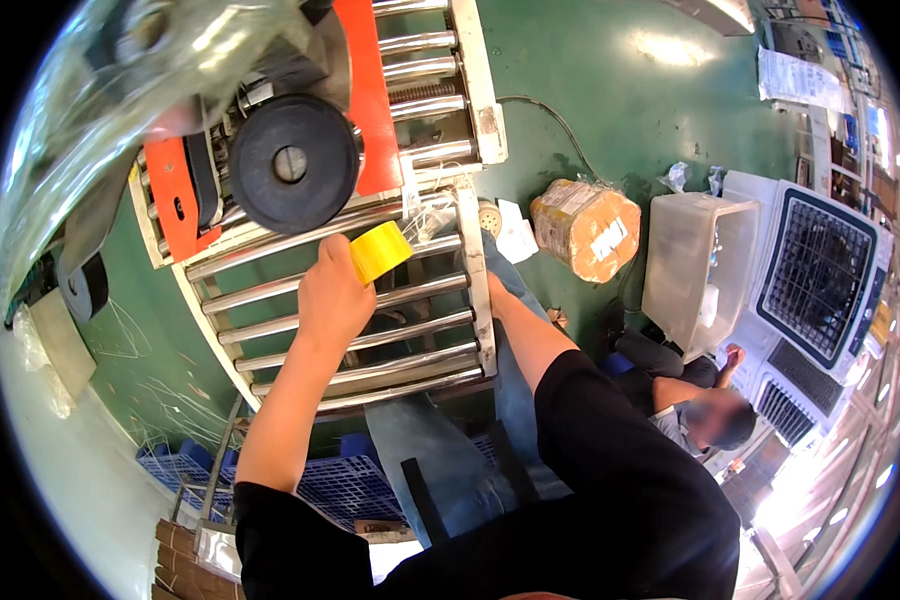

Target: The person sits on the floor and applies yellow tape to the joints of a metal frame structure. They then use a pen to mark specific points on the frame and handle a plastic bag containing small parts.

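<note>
Over the near rollers, my left hand [332, 298] is closed round a roll of yellow tape [380, 253]. Just beyond the tape stands a machine with a round black wheel [292, 163] and orange side plates [367, 100]. My right hand [497, 298] is down by the right side rail [477, 290] of the roller conveyor [370, 322], next to my leg. Its fingers are hidden by the rail, so I cannot see whether it grips anything. Some clear film [428, 220] lies on the rollers by the rail.
Clear plastic sheeting [150, 110] hangs at upper left. To the right on the green floor stand a wrapped brown spool [585, 228], a translucent bin [692, 260] and a grey slatted unit [820, 280]. A co-worker [705, 415] sits near the bin. A blue pallet [340, 490] lies below the conveyor.
</note>
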{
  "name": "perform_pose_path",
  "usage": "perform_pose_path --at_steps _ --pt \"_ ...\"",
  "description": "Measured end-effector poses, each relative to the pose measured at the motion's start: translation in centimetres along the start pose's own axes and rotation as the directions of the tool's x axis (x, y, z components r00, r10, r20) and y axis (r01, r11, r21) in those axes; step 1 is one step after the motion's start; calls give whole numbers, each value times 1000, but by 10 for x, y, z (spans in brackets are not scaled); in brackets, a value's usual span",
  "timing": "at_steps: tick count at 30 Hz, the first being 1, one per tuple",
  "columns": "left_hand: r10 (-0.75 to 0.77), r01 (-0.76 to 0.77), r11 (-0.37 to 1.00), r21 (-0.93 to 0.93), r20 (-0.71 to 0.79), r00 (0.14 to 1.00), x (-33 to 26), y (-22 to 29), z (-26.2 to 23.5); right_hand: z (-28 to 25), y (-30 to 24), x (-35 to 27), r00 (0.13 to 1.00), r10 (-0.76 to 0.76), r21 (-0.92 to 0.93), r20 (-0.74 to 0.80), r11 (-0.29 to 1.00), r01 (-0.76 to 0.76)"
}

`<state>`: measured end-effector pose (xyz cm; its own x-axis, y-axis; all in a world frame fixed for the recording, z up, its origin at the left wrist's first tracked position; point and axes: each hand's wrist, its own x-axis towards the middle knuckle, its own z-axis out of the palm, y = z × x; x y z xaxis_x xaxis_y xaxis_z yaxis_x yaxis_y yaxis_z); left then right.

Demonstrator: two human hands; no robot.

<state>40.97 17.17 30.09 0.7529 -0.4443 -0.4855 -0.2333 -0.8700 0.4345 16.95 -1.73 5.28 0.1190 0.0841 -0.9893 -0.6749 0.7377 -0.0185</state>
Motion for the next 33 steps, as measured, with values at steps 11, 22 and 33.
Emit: perform_pose_path --at_steps 11,22,33 --pt "-29 30 999 23 -39 999 4 -3 6 58 -107 28 979 -204 -129 -11 971 201" --pt "-46 61 987 147 -100 994 -3 -30 11 47 -111 64 988 -156 -56 14 986 156" --pt "276 -155 844 514 -168 946 -4 -105 -85 61 -116 44 981 -192 -94 -6 977 190"
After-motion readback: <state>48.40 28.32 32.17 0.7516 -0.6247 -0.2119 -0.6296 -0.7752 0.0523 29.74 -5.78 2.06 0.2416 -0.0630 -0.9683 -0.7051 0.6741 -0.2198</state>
